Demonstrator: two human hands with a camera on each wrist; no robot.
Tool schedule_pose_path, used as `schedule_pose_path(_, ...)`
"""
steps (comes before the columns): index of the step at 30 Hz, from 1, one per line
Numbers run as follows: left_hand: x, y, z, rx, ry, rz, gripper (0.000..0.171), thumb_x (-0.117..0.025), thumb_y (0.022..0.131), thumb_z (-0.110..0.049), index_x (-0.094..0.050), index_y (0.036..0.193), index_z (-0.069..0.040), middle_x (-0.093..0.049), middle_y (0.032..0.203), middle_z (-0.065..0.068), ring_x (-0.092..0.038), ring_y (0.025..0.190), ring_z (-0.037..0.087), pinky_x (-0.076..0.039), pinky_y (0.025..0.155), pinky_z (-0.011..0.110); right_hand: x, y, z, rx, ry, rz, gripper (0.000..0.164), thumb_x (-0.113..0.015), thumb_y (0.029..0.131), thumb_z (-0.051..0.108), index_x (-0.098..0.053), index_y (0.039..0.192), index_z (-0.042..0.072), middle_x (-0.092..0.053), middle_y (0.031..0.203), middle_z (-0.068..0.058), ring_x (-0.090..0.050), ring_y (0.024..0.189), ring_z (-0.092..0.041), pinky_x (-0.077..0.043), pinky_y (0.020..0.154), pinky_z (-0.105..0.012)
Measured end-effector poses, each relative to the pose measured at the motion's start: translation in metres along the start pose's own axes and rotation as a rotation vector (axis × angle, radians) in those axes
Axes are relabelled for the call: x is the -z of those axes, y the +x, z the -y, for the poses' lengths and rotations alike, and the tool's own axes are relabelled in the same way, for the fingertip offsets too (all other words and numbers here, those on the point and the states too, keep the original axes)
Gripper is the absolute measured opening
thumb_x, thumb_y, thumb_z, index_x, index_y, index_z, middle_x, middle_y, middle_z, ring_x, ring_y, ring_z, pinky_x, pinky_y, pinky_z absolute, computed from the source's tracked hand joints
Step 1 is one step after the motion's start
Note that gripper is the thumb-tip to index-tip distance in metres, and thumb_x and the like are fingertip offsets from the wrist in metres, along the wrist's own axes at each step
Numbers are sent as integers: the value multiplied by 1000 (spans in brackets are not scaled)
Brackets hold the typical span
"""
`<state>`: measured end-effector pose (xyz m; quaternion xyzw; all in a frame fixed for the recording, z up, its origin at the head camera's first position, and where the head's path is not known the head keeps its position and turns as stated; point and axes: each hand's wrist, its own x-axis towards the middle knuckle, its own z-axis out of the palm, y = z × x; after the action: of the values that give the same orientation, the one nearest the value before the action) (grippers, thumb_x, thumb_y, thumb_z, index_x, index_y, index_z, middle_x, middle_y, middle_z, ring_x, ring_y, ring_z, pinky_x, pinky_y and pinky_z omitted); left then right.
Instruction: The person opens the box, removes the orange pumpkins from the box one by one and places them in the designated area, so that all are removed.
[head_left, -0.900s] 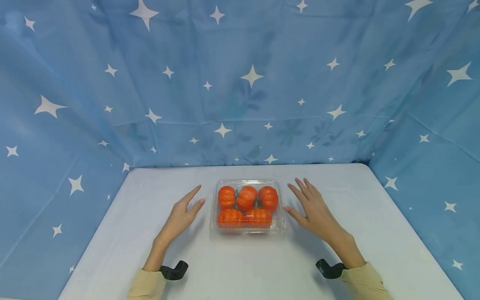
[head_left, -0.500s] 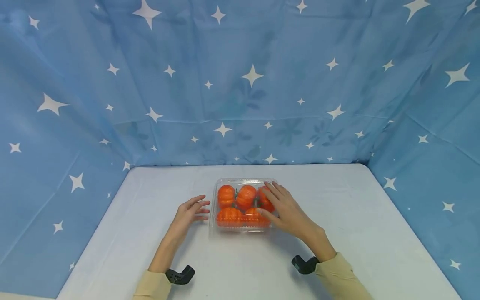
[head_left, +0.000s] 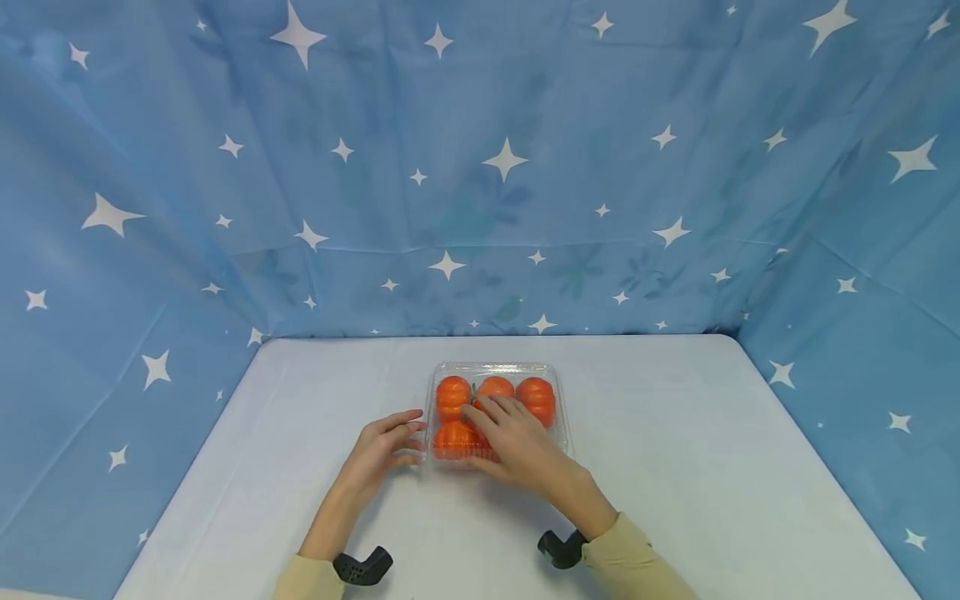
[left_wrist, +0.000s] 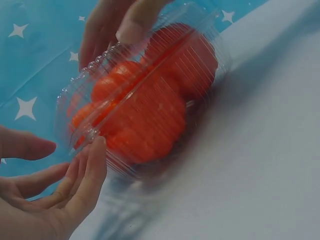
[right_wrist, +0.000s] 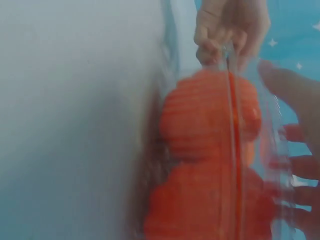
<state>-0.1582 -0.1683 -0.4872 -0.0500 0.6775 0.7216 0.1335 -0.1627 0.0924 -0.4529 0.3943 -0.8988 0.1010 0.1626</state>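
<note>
A clear plastic clamshell box sits on the table, its lid down over several small orange pumpkins with ribbed sides. My left hand is at the box's left side; in the left wrist view, a fingertip meets the rim at the near corner while other fingers stay spread off it. My right hand reaches over the lid's front middle with fingers loosely bent, hiding the front right pumpkin. Blurred orange pumpkins fill the right wrist view, with that hand's fingers along the lid side.
The white tabletop carries the box near its far middle. A blue curtain with white stars hangs behind it and at both sides. Black wrist cameras jut inward from the tan sleeves.
My right hand has swung left from beside the box to over its lid. My left hand has moved right to the box's left edge, its fingers now at the rim. The box has stayed put.
</note>
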Motion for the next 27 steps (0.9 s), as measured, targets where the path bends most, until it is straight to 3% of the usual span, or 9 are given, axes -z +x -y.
schedule_pose_path(5,-1,1,2,20,-12,38,45,-57,105,-15,-53,145,4,-60,132,19,-63,98,23,-63,84,34,-8,5,10,-20,-28,-20,74,-83,83,53,-61,142,14,-60,144,-13,-57,129,-36,-54,104,-53)
schedule_pose_path(12,-3,2,7,42,-75,57,46,-59,103,-9,-51,146,7,-60,115,10,-63,96,19,-63,85,37,-19,10,22,-4,-72,-24,65,-82,85,47,-63,139,17,-60,143,-14,-57,127,-40,-55,102,-54)
schedule_pose_path(22,-2,2,15,33,-129,64,48,-53,103,-2,-46,148,11,-57,134,22,-64,110,18,-63,89,35,-25,11,29,27,-104,-70,56,-81,85,32,-67,135,11,-65,139,-17,-62,124,-46,-51,106,-58)
schedule_pose_path(27,-4,1,16,33,-149,81,53,-53,103,-2,-38,152,13,-59,132,20,-66,107,13,-61,91,33,-29,11,29,-4,-33,-142,55,-81,82,29,-67,132,10,-66,136,-17,-64,122,-45,-51,106,-57)
